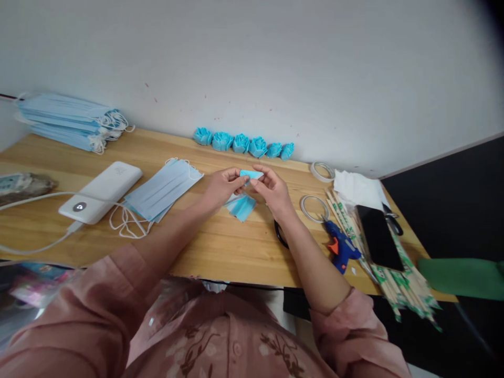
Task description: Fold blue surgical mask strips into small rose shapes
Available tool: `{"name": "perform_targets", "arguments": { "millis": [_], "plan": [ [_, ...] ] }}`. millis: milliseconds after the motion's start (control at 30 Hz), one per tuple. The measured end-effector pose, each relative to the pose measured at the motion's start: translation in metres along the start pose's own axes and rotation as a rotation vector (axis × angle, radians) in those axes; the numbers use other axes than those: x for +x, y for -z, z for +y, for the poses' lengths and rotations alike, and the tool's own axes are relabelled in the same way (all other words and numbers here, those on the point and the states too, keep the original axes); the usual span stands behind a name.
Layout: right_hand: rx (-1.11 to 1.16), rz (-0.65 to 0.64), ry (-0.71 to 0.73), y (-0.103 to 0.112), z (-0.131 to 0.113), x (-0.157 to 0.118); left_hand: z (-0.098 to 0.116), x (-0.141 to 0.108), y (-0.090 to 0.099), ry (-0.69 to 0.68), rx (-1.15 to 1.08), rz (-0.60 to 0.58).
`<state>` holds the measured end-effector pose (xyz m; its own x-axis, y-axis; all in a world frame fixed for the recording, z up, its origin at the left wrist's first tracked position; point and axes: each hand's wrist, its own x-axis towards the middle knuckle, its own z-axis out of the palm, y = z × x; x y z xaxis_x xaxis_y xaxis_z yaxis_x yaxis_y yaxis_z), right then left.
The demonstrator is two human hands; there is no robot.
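Between my two hands is a small folded piece of blue mask fabric (251, 174), lifted above the table. My left hand (225, 186) pinches its left side with thumb and fingers. On the other side, my right hand (272, 190) grips the right end the same way. Just below the hands, more cut blue and white fabric pieces (241, 207) lie on the wood. Beneath my right forearm a black handle loop (280, 233) shows in part; the rest of that tool is hidden.
Several blue fabric flowers (241, 143) stand along the wall. Left are stacked face masks (66, 121), more masks (163, 189) and a white power bank (101, 191) with a cable. Right are tape rolls (314, 208), a blue glue gun (340, 247), wrapped chopsticks (409, 286) and a phone (378, 236).
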<state>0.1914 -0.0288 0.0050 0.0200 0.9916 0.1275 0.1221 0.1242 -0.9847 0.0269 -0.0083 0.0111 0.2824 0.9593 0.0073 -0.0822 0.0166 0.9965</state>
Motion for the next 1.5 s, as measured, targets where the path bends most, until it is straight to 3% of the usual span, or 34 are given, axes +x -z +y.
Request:
{"name": "perform_targets", "arguments": {
  "millis": [433, 700, 800, 933, 1067, 1300, 1500],
  "plan": [
    [-0.024, 0.079, -0.028, -0.001, -0.006, -0.003, 0.008, -0.002, -0.003, 0.029, 0.151, -0.048],
    [-0.038, -0.029, 0.035, 0.003, -0.006, -0.003, 0.009, -0.004, -0.003, 0.005, 0.194, -0.147],
    [-0.030, 0.009, 0.028, 0.003, -0.007, -0.003, 0.009, -0.004, -0.003, 0.000, 0.219, -0.179],
    [0.080, 0.088, -0.019, 0.003, -0.009, -0.003, 0.008, -0.002, -0.001, 0.013, 0.126, -0.091],
    [0.161, 0.032, -0.049, 0.000, -0.009, -0.002, 0.003, 0.000, 0.002, -0.001, 0.017, 0.010],
    [0.114, 0.134, 0.004, -0.004, -0.002, 0.000, -0.002, 0.000, 0.000, -0.024, 0.029, -0.022],
    [-0.064, 0.200, 0.116, -0.004, 0.003, 0.000, -0.004, 0.001, -0.001, -0.030, 0.001, -0.021]
  ]
}}
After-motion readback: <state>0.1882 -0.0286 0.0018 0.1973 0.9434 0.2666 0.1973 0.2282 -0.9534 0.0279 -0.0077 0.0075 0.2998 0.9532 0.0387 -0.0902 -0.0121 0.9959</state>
